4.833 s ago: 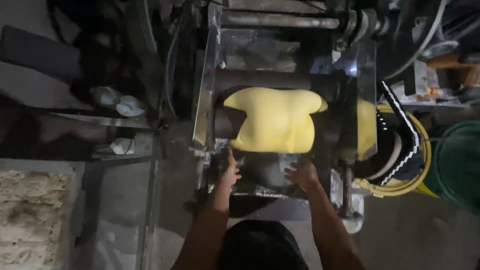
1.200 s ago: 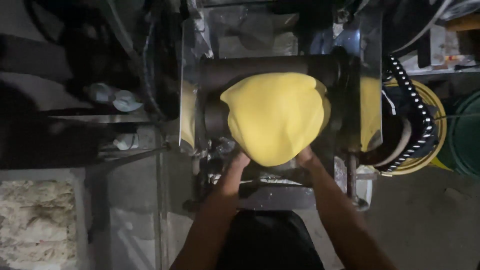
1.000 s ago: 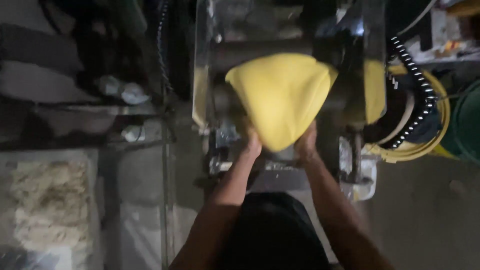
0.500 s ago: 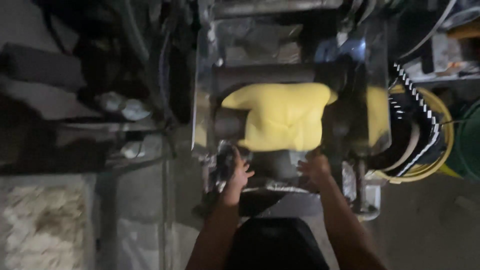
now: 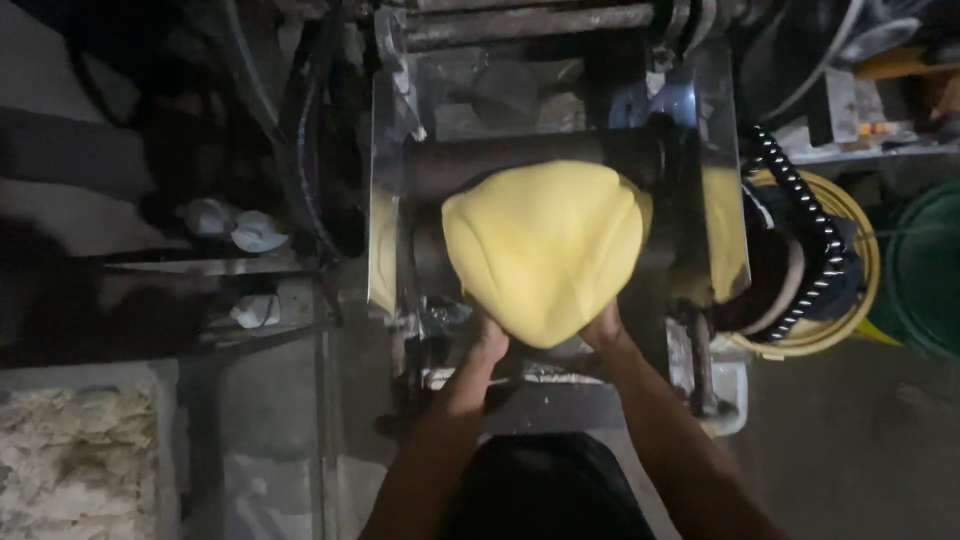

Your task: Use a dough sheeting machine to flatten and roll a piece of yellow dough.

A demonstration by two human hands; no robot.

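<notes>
A thick yellow sheet of dough (image 5: 545, 245) hangs folded over the dark roller (image 5: 500, 160) of a metal rolling machine (image 5: 390, 180). My left hand (image 5: 487, 343) grips the dough's lower left edge. At the lower right edge, my right hand (image 5: 603, 328) holds the same sheet. The dough tapers to a point between the two hands. My fingers are mostly hidden under the dough.
A yellow tub (image 5: 850, 290) with a black ribbed belt (image 5: 800, 220) stands right of the machine, a green container (image 5: 925, 265) beyond it. A tray of pale shredded dough (image 5: 70, 465) sits at lower left. Crumpled white bits (image 5: 235, 225) lie on a shelf to the left.
Half a second ago my hands were below the dough on the machine's front. Now both have lifted and gathered the sheet's lower edge, folding it into a point.
</notes>
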